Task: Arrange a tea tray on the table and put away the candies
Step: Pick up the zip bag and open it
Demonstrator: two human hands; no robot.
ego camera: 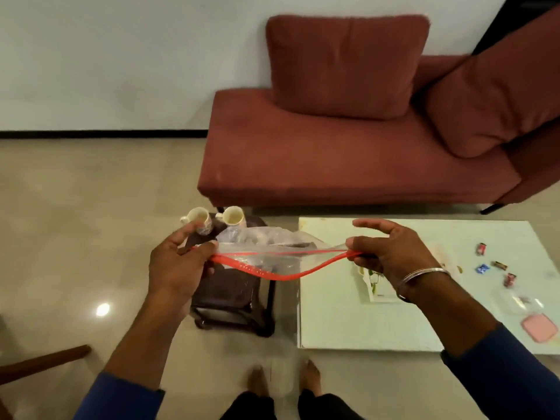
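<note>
Both hands, left hand and right hand, pinch opposite ends of a clear zip bag, its red seal parted and nothing visible inside; wrapped candies lie scattered on the glass table.

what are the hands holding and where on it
A clear zip bag, held at the two ends of its red zip strip: the left hand pinches one end, the right hand the other, mouth pulled open.
</note>
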